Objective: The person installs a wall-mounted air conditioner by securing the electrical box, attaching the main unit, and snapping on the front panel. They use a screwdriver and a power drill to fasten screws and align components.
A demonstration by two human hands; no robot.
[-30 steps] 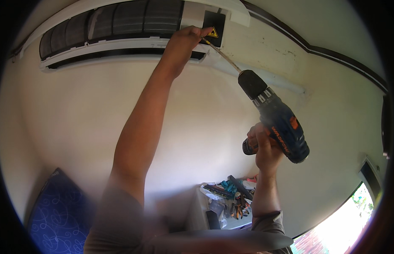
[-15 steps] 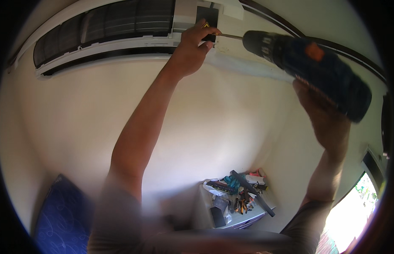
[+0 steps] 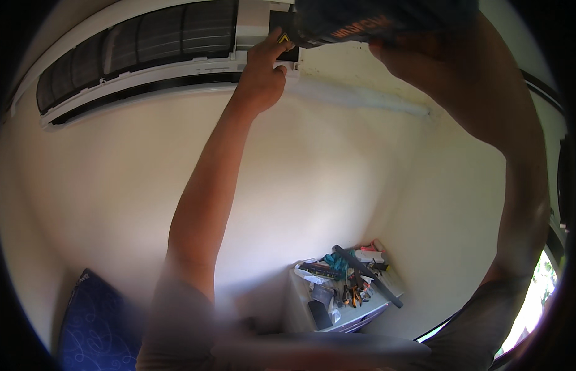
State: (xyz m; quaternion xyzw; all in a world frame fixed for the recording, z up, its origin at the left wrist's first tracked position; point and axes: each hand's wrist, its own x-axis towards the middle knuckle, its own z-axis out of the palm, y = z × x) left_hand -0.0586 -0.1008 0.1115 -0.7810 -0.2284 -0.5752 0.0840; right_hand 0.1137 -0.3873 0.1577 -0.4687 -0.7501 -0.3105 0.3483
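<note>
Overhead, a wall air conditioner (image 3: 139, 46) has its front open, and dark mesh filters show. At its right end sits a black cover (image 3: 282, 20) with a yellow warning label. My left hand (image 3: 262, 80) grips this cover, index finger against its face and thumb bent below. My right hand (image 3: 442, 71) is wrapped around a dark blue power drill (image 3: 387, 18), partly cut off by the upper edge. The drill's front end is right beside my left fingertips, pointing left at the cover. Its bit and the contact point are hidden.
Below, a small white cabinet (image 3: 350, 321) carries pliers (image 3: 352, 295), a long dark bar (image 3: 368, 276), a teal cloth-like thing (image 3: 337, 263) and other tools. A whitish wrapped pipe (image 3: 362, 99) runs along the wall. A blue patterned panel (image 3: 99, 321) stands lower left; a bright window (image 3: 535, 290) is lower right.
My right hand has brought the drill left and up, close to the black cover; the long bit seen before is now hidden. My left hand stays at the cover. The whole view has shifted slightly.
</note>
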